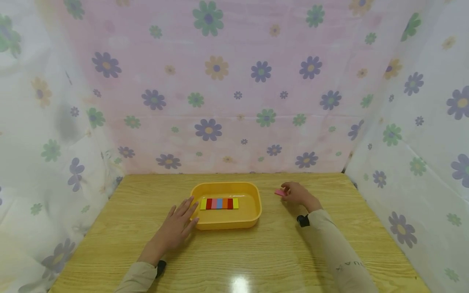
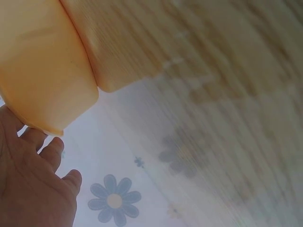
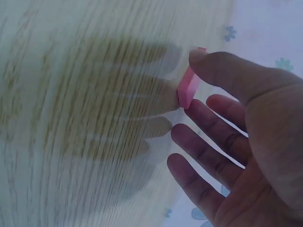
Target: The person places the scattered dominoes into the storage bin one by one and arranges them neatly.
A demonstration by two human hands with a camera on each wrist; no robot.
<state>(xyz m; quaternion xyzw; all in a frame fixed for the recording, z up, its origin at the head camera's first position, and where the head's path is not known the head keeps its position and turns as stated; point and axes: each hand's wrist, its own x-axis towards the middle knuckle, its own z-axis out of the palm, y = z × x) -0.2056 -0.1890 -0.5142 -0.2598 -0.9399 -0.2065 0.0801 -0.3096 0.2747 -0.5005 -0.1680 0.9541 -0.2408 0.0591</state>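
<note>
A yellow plastic tray [image 1: 227, 225] stands on the table, with a row of several coloured blocks [image 1: 219, 204] side by side on its floor: yellow, red, pink, blue and orange ones. My left hand [image 1: 175, 228] rests with spread fingers at the tray's left rim. The left wrist view shows its fingertips [image 2: 57, 144] against the tray's edge. To the right of the tray, my right hand [image 1: 297, 194] pinches a small pink block [image 1: 280, 192]. In the right wrist view the thumb lies on one end of this pink block [image 3: 188, 87] and a fingertip at the other; the remaining fingers are extended.
The wooden table [image 1: 234, 256] runs back to a flower-patterned cloth [image 1: 234, 106] that hangs behind and along both sides. A black band [image 1: 303, 220] is worn at the right wrist, and another band [image 1: 161, 268] at the left.
</note>
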